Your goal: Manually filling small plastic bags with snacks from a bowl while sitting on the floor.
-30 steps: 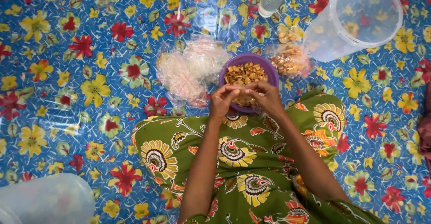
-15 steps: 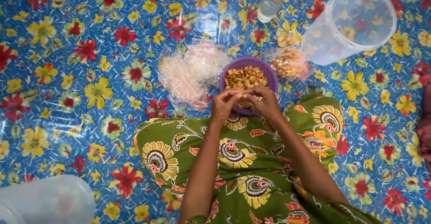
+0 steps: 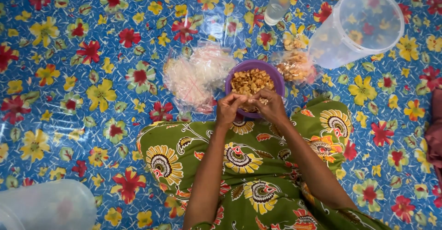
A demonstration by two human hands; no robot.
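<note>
Floral mat (image 3: 69, 96): one purple bowl (image 3: 276, 75), two hands (image 3: 251, 108)

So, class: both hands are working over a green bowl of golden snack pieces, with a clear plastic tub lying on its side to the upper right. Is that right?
Not quite. In the head view the bowl is purple, not green. The left hand and right hand do work over its golden snack pieces, and the clear plastic tub lies on its side upper right.

Purple bowl (image 3: 256, 68) sat upright on the floral mat, filled with golden-brown snack pieces (image 3: 251, 80), its near rim partly hidden.
</note>
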